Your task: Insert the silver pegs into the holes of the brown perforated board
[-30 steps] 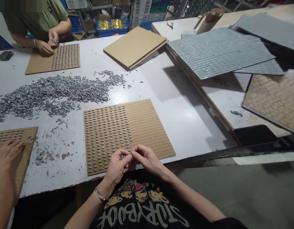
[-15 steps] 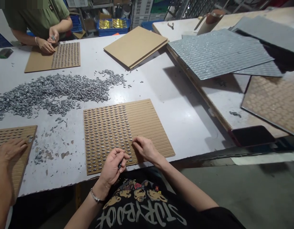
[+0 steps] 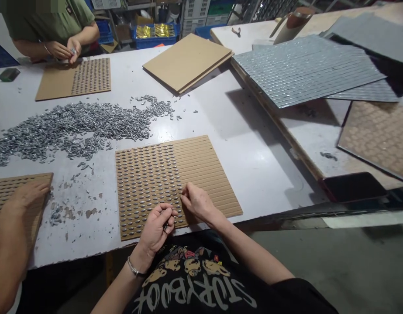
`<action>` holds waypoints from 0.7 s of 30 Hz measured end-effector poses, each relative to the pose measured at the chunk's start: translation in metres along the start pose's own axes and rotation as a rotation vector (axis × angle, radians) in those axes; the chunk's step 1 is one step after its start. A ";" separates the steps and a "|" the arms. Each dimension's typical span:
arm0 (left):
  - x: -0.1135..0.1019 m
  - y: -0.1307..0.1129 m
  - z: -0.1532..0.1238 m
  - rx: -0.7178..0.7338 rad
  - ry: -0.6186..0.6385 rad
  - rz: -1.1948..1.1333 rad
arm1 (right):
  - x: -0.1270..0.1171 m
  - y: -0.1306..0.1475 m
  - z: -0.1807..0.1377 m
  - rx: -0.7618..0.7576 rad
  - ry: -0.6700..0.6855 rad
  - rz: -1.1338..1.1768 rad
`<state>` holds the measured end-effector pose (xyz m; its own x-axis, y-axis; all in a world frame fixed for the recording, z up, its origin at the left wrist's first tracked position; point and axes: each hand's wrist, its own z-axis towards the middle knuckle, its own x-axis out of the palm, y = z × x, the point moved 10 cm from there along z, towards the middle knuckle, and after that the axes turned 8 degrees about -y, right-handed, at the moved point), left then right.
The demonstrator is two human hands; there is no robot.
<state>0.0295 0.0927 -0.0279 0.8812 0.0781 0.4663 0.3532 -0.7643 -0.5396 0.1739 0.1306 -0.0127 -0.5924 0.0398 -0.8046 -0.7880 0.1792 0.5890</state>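
Observation:
A grooved brown board lies in front of me, its left half covered with rows of small grey oval pieces. My left hand is curled over the board's near edge, closed around a few of the dark grey pieces, which show between thumb and fingers. Resting on the board to the right, at the border between the filled rows and the bare grooves, my right hand has its thumb and fingertips pinched together. Whatever is between those fingertips, if anything, is hidden.
A long heap of loose grey pieces covers the table's middle. Co-workers' hands are at a board across the table and another at left. Stacked boards, grey ridged sheets and a phone lie further right.
My right hand has shifted slightly up along the board's edge of filled rows. The left co-worker's hand has moved right. Across the table, the co-worker's hands have come together off the board.

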 end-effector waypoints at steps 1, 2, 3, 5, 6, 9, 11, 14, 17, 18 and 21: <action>0.000 0.000 0.000 0.000 -0.006 0.001 | -0.002 -0.001 -0.001 0.011 -0.015 0.031; 0.000 0.000 0.000 -0.001 -0.009 0.000 | -0.006 0.000 -0.003 0.012 -0.034 0.074; 0.000 0.000 0.000 -0.004 -0.010 -0.001 | -0.010 0.003 -0.006 0.000 -0.056 0.128; 0.003 0.001 0.000 -0.013 -0.003 -0.011 | -0.022 0.013 -0.014 -0.051 -0.093 0.263; 0.004 0.002 -0.001 -0.012 0.003 -0.015 | -0.027 0.019 -0.020 -0.075 -0.092 0.335; 0.010 0.005 -0.002 0.018 0.014 0.023 | -0.033 0.032 -0.039 -0.088 -0.033 0.497; 0.010 0.006 -0.002 0.059 -0.003 0.084 | -0.033 0.032 -0.048 -0.051 -0.009 0.545; 0.010 0.007 -0.004 0.103 -0.031 0.146 | -0.028 0.028 -0.055 0.010 0.031 0.598; 0.014 0.018 -0.006 0.019 0.028 0.103 | -0.025 0.025 -0.058 0.030 0.063 0.654; 0.016 0.023 -0.006 -0.027 0.055 0.079 | -0.025 0.024 -0.059 0.027 0.055 0.653; 0.020 0.030 -0.007 -0.102 0.101 0.034 | -0.024 0.020 -0.059 0.027 0.034 0.648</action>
<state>0.0556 0.0674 -0.0301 0.8543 -0.0099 0.5197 0.2854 -0.8267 -0.4849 0.1623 0.0754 0.0229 -0.9519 0.1171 -0.2833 -0.2644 0.1542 0.9520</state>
